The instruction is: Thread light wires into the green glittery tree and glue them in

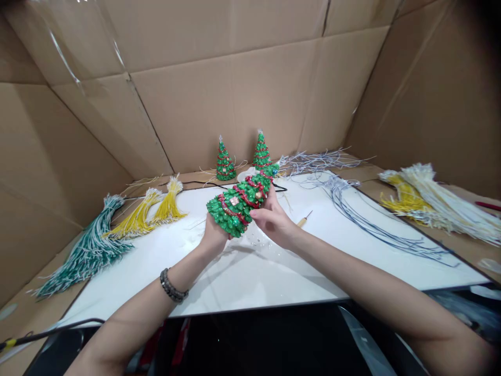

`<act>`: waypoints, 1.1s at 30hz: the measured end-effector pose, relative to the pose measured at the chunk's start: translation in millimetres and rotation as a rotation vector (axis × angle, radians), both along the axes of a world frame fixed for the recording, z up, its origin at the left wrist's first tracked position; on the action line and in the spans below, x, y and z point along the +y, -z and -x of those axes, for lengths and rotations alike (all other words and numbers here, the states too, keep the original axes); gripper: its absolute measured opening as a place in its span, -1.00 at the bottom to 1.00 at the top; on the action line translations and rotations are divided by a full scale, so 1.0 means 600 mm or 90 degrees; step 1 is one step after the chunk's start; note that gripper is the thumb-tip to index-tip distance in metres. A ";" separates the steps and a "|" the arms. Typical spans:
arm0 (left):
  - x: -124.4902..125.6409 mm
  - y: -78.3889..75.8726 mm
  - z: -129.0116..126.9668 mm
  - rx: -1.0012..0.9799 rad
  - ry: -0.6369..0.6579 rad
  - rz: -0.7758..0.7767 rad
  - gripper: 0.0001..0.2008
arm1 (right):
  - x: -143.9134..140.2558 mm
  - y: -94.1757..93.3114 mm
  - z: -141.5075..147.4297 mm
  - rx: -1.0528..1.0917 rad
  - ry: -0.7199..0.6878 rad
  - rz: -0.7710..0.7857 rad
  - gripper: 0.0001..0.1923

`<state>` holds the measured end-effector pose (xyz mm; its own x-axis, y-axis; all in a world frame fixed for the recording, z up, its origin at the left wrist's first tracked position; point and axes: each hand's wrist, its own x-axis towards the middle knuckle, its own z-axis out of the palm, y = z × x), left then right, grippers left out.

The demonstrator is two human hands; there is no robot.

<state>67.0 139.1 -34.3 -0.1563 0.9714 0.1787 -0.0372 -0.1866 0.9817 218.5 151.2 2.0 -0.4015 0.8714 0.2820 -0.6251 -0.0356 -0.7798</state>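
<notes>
A small decorated Christmas tree (240, 201), green with red garland and little ornaments, is held tilted above the white board, its tip toward the upper right. My left hand (214, 232) grips its base from below, with most of its fingers hidden behind the tree. Near the upper part, my right hand (274, 216) is closed round the tree's side, the thumb showing on the near face. An awl with a wooden handle (302, 222) lies on the board just right of my right hand. Small clear beads or bits (264, 243) are scattered under the tree.
Two similar trees, one left (224, 162) and one right (261, 149), stand at the back against cardboard walls (235, 94). Green-white strands (92, 248) and yellow bundles (136, 214) lie left. Grey-blue wires (376, 227) and white bundles (446, 203) are right. The white board (156, 277) covers the middle.
</notes>
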 end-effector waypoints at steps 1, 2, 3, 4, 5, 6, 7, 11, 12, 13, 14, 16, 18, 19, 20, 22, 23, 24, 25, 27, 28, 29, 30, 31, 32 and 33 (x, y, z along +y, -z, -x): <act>-0.002 0.003 0.000 0.009 -0.002 -0.035 -0.64 | 0.001 0.003 0.001 0.007 -0.006 0.006 -0.10; -0.004 0.006 0.000 0.024 -0.005 -0.074 -0.66 | 0.001 0.006 0.002 0.010 -0.009 0.013 -0.08; -0.005 0.007 0.000 0.043 -0.009 -0.113 -0.67 | 0.003 0.009 0.003 0.008 -0.010 0.019 -0.07; -0.006 0.007 0.000 0.066 -0.013 -0.147 -0.65 | 0.004 0.010 0.004 0.003 -0.009 0.026 -0.06; -0.008 0.005 0.000 0.089 -0.018 -0.183 -0.62 | 0.005 0.012 0.004 -0.003 -0.006 0.031 -0.05; -0.009 0.002 0.000 0.110 -0.023 -0.216 -0.60 | 0.005 0.013 0.005 -0.006 -0.002 0.036 -0.05; -0.010 -0.001 0.000 0.127 -0.024 -0.243 -0.58 | 0.006 0.014 0.006 -0.007 0.000 0.041 -0.05; -0.011 -0.002 0.000 0.140 -0.028 -0.266 -0.66 | 0.007 0.017 0.008 0.000 -0.003 0.059 -0.12; -0.010 0.001 0.000 0.133 -0.032 -0.258 -0.69 | 0.008 0.018 0.009 0.000 -0.005 0.062 -0.13; -0.008 0.006 0.001 0.125 -0.034 -0.248 -0.73 | 0.008 0.019 0.009 0.001 -0.006 0.066 -0.13; -0.006 0.011 0.002 0.115 -0.033 -0.236 -0.76 | 0.008 0.019 0.009 0.005 -0.006 0.072 -0.12; -0.003 0.020 0.004 0.099 -0.026 -0.217 -0.80 | 0.009 0.020 0.010 0.014 -0.010 0.085 -0.09; 0.000 0.025 0.005 0.081 -0.024 -0.219 -0.76 | 0.010 0.021 0.010 0.021 -0.013 0.094 -0.07; 0.001 0.025 0.005 0.073 -0.023 -0.226 -0.71 | 0.010 0.022 0.011 0.023 -0.013 0.097 -0.07; 0.002 0.025 0.004 0.065 -0.020 -0.232 -0.67 | 0.011 0.023 0.011 0.022 -0.013 0.099 -0.07; 0.002 0.024 0.003 0.052 0.000 -0.231 -0.62 | 0.011 0.026 0.012 0.016 -0.013 0.102 -0.09; 0.002 0.023 0.002 0.046 0.011 -0.225 -0.62 | 0.012 0.027 0.012 0.012 -0.014 0.102 -0.10; 0.002 0.023 0.002 0.042 0.018 -0.219 -0.61 | 0.012 0.029 0.012 0.009 -0.013 0.100 -0.11; 0.002 0.023 0.001 0.040 0.021 -0.216 -0.60 | 0.012 0.030 0.011 0.006 -0.013 0.094 -0.11; 0.003 0.024 0.001 0.037 0.017 -0.216 -0.59 | 0.012 0.031 0.011 0.002 -0.013 0.079 -0.11; 0.003 0.025 0.000 0.034 0.016 -0.215 -0.60 | 0.012 0.031 0.010 0.000 -0.015 0.073 -0.11; 0.003 0.025 0.000 0.033 0.017 -0.213 -0.60 | 0.012 0.032 0.010 -0.004 -0.016 0.069 -0.11; 0.003 0.024 -0.001 0.033 0.019 -0.209 -0.60 | 0.012 0.032 0.010 -0.009 -0.016 0.070 -0.10; 0.002 0.023 -0.002 0.035 0.020 -0.207 -0.60 | 0.012 0.031 0.010 -0.012 -0.013 0.073 -0.09; 0.001 0.022 -0.002 0.040 0.020 -0.208 -0.59 | 0.012 0.031 0.010 -0.014 -0.009 0.077 -0.08; 0.000 0.020 -0.003 0.048 0.017 -0.213 -0.58 | 0.011 0.030 0.010 -0.013 -0.006 0.080 -0.07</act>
